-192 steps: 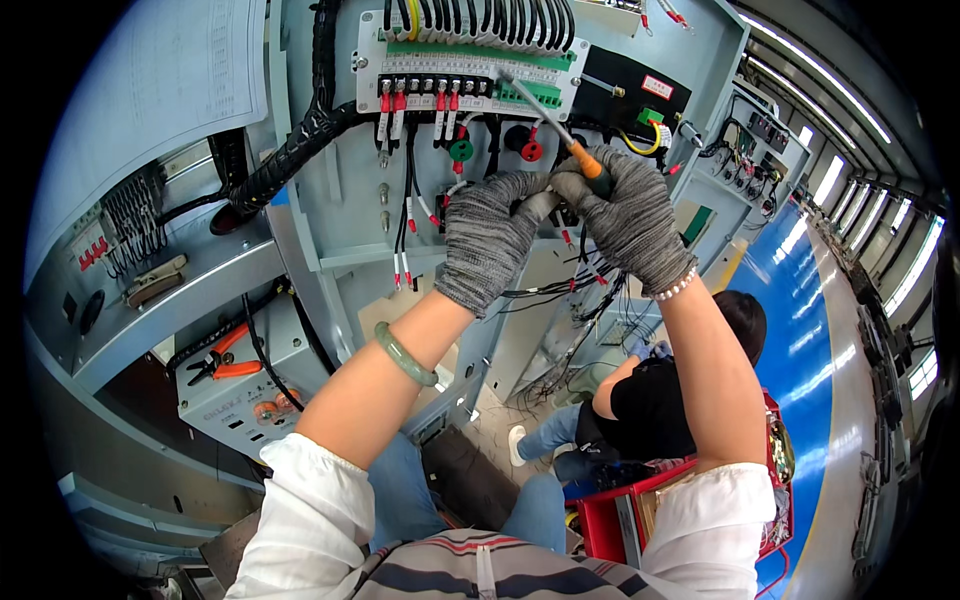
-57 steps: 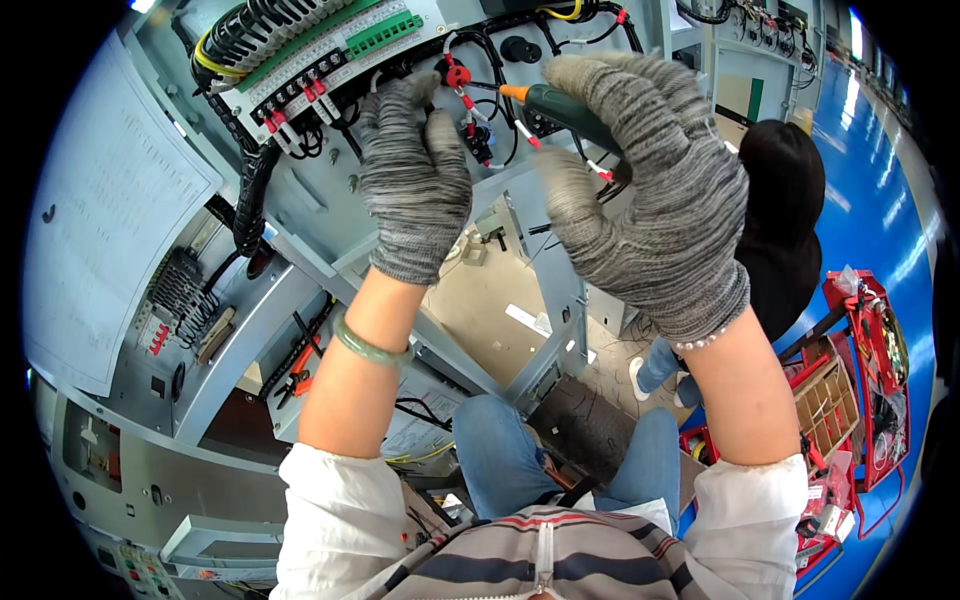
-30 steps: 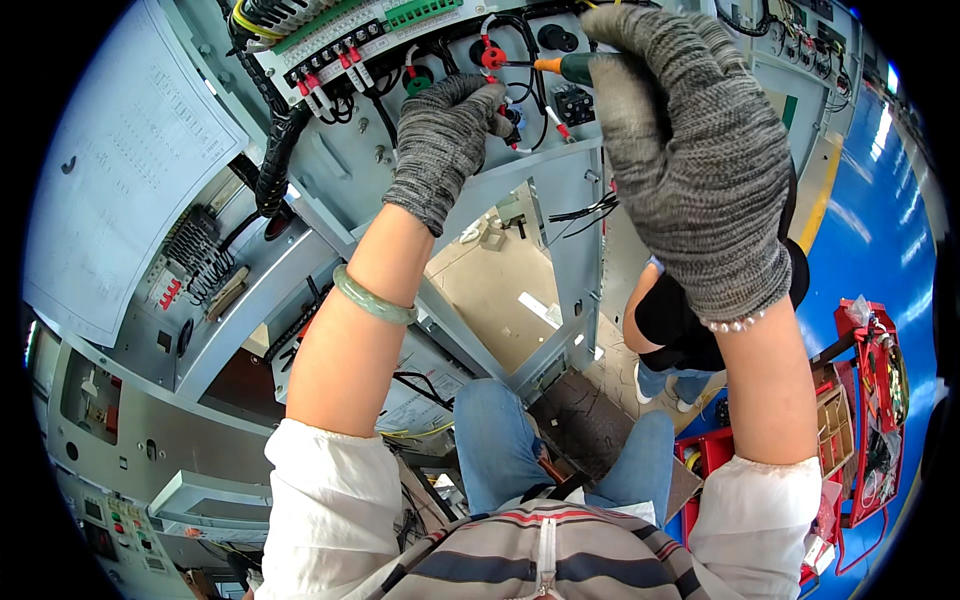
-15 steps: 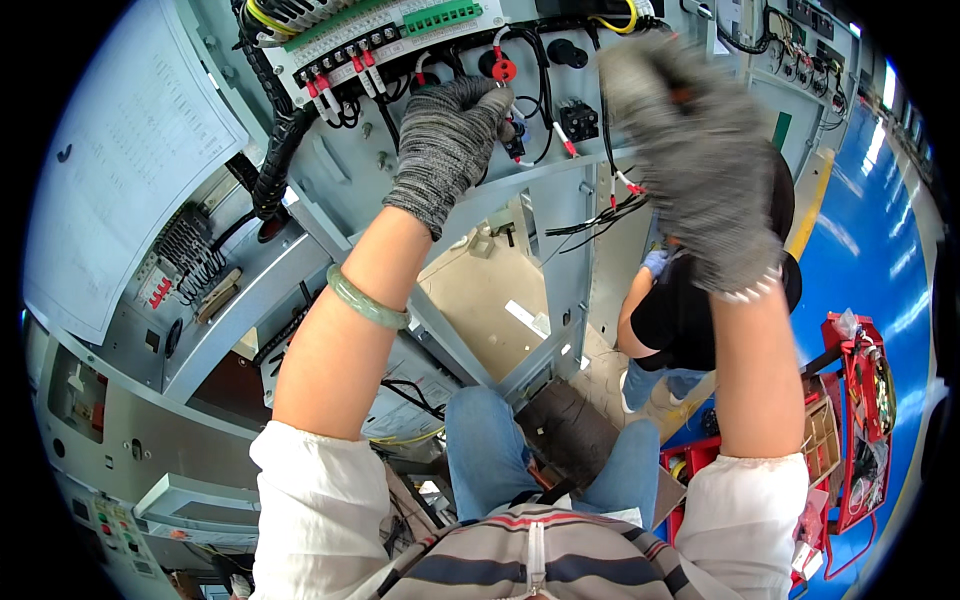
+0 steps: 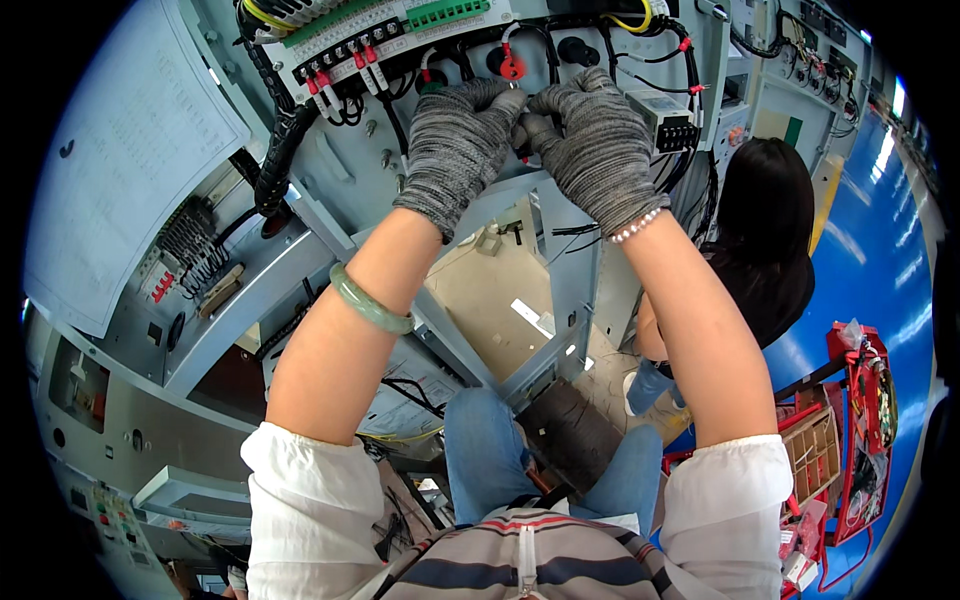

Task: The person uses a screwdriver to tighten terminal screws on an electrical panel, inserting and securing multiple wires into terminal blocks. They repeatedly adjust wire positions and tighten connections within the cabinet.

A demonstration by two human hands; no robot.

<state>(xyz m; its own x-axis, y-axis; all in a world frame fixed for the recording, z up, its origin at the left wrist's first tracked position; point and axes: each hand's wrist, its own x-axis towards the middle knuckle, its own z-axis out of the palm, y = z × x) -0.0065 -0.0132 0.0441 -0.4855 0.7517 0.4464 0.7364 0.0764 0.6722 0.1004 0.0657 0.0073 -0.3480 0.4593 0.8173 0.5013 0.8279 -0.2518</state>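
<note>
My left hand (image 5: 455,145), in a grey knitted glove, has its fingers closed in a pinch just below a red round part (image 5: 512,67) on the panel. Against it, fingertips nearly meeting, is my right hand (image 5: 598,150), gloved alike and also closed. Whatever they grip is hidden by the gloves; only a small dark and red bit shows between them. A black round fitting (image 5: 578,52) sits above my right hand. Left of the red part, wires with red ends (image 5: 364,60) run into a black terminal strip (image 5: 345,62).
A green terminal block (image 5: 450,14) lines the top. Right of my hands is a black-fronted module (image 5: 677,135) with wires. A person (image 5: 765,235) in black is close on the right. Red tool cart (image 5: 862,440) stands at lower right; a printed sheet (image 5: 130,150) hangs left.
My right hand, blurred at the right before, has come left to meet my left hand, which stays nearly in place. The person at right has shifted, their head now in view.
</note>
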